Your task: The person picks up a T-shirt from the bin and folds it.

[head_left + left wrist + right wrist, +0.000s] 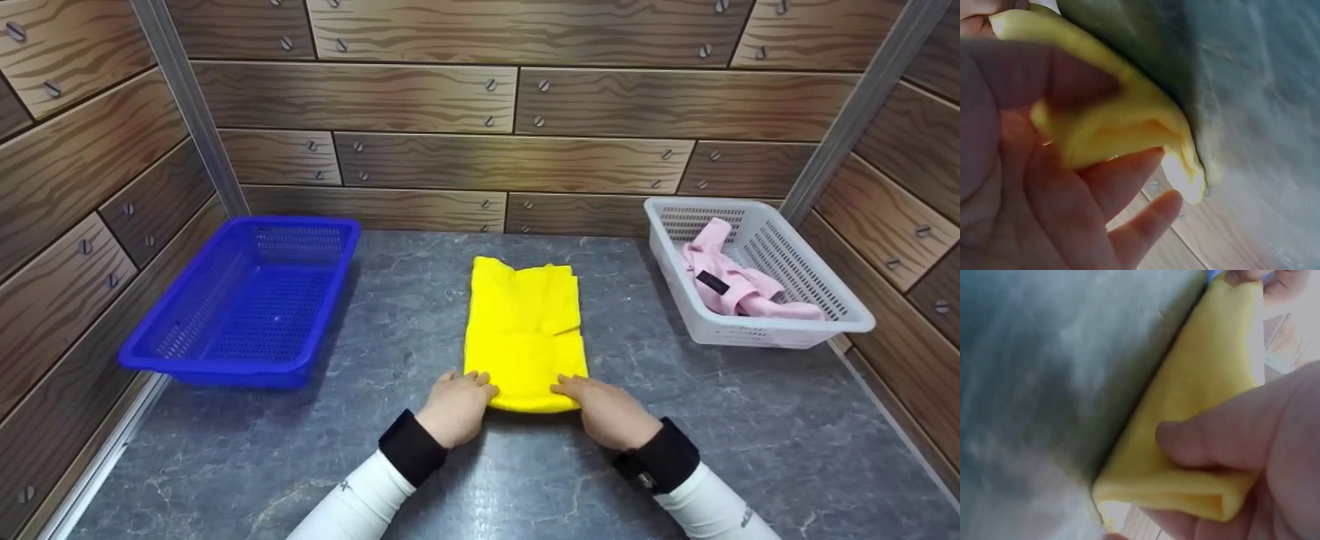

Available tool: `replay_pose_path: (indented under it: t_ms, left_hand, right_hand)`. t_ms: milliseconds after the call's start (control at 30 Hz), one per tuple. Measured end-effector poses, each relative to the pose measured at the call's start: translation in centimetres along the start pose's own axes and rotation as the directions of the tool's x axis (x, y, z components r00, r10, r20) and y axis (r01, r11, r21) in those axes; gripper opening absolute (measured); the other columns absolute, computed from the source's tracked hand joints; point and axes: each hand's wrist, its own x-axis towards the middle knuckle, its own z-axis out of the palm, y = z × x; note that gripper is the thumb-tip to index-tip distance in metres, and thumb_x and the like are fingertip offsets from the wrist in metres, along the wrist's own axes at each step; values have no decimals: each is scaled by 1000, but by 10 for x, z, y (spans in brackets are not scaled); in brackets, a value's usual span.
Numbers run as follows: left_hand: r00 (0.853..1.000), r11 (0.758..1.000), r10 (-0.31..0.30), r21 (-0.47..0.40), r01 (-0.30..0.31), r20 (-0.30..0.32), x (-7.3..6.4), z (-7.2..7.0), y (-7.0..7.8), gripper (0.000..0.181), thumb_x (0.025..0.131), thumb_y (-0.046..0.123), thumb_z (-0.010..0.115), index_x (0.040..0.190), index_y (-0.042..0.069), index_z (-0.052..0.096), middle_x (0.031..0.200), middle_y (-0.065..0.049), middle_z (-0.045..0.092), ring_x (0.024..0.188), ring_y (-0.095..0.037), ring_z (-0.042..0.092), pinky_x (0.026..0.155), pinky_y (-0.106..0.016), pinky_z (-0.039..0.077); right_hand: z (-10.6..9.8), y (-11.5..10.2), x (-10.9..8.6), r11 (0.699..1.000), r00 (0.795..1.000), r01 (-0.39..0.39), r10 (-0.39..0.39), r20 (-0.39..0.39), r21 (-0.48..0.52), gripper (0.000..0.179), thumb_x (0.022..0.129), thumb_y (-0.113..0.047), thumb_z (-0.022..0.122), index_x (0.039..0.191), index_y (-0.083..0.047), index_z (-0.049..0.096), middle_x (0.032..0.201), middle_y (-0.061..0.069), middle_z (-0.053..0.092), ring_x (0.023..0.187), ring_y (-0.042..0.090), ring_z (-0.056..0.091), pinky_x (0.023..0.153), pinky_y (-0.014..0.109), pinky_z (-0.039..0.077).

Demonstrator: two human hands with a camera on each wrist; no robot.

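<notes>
A yellow cloth (525,330), folded into a long rectangle, lies flat on the grey table in the middle of the head view. My left hand (457,409) pinches its near left corner, and my right hand (611,411) grips the near right corner. Seen from the left wrist, the thumb and fingers of the left hand (1061,191) are on either side of the folded layers. In the right wrist view, the right thumb lies over the rolled near edge of the cloth (1202,377) while the other fingers are behind it, partly hidden.
A blue plastic basket (330,300) with nothing in it stands on the left. To the right, a white basket (787,326) holds a crumpled pink garment (724,274) with a black label. Wood-patterned walls (427,97) enclose the grey marbled table (405,300) at the back and sides.
</notes>
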Motion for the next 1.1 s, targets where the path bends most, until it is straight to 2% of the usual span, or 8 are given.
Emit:
replay_pose_path:
  t_ms: [200, 300, 400, 533, 667, 867, 967, 1100]
  left_hand:
    - [989, 969, 93, -239, -63, 112, -9, -30, -6, 13, 89, 3, 59, 85, 13, 66, 70, 2, 60, 66, -16, 58, 65, -32, 49]
    - [959, 917, 179, -389, -81, 221, -12, -48, -12, 12, 89, 4, 56, 79, 10, 57, 67, 3, 42, 62, -13, 41, 60, -27, 39]
    - [950, 886, 195, -459, -65, 243, -11, -58, -20, 11, 91, 9, 57, 94, 6, 68, 77, 2, 56, 69, -10, 46, 69, -27, 45]
    - [983, 805, 101, -594, 8, 150, 1, -64, -32, 22, 95, 13, 57, 109, 3, 70, 87, -2, 64, 72, -11, 51, 73, -31, 50]
    - [998, 613, -39, -788, 58, 43, 25, -67, -44, 9, 94, 9, 57, 96, 5, 65, 75, 1, 52, 61, -10, 47, 58, -24, 45]
    - [945, 365, -319, -911, 192, 71, 71, -56, -56, 23, 94, 6, 59, 116, 2, 67, 88, -2, 59, 63, -10, 48, 56, -20, 43]
    - [906, 330, -404, -903, 273, 127, 91, -44, -63, 28, 97, 7, 59, 124, 1, 65, 100, -9, 65, 71, -13, 54, 60, -22, 46]
    - [870, 371, -463, -855, 362, 167, 109, -25, -70, 30, 98, 8, 61, 126, -1, 65, 119, -17, 68, 93, -19, 62, 76, -28, 52]
  right_hand:
    - [-30, 2, -15, 992, 992, 70, -80, 101, 101, 26, 90, 3, 56, 103, -12, 73, 89, -2, 71, 82, 15, 66, 78, 37, 56]
    - [-47, 5, -22, 970, 969, 112, -155, 194, 217, 18, 87, -1, 60, 85, -17, 66, 71, -11, 51, 64, 3, 48, 63, 24, 44]
    - [-60, 8, -23, 956, 964, 62, -132, 230, 288, 14, 89, -6, 61, 81, -18, 63, 68, -12, 46, 60, 3, 45, 58, 21, 41]
    - [-76, 17, -17, 945, 988, -6, -45, 149, 326, 5, 93, -15, 64, 88, -15, 66, 74, -6, 58, 65, 8, 53, 60, 25, 48]
    - [-88, 31, 0, 891, 996, -79, 49, 80, 447, 12, 95, -17, 65, 99, -6, 68, 81, 0, 63, 71, 12, 58, 66, 26, 53]
    - [-84, 51, 41, 725, 972, -203, 230, 47, 659, 24, 99, -13, 60, 113, 6, 62, 86, 1, 62, 74, 10, 58, 73, 28, 58]
    - [-72, 58, 62, 652, 947, -270, 313, 74, 708, 39, 103, -16, 55, 133, 9, 55, 99, 3, 65, 82, 9, 61, 78, 29, 60]
    - [-51, 67, 85, 624, 919, -340, 381, 107, 704, 47, 107, -19, 49, 145, 9, 48, 111, 9, 65, 88, 11, 63, 79, 28, 58]
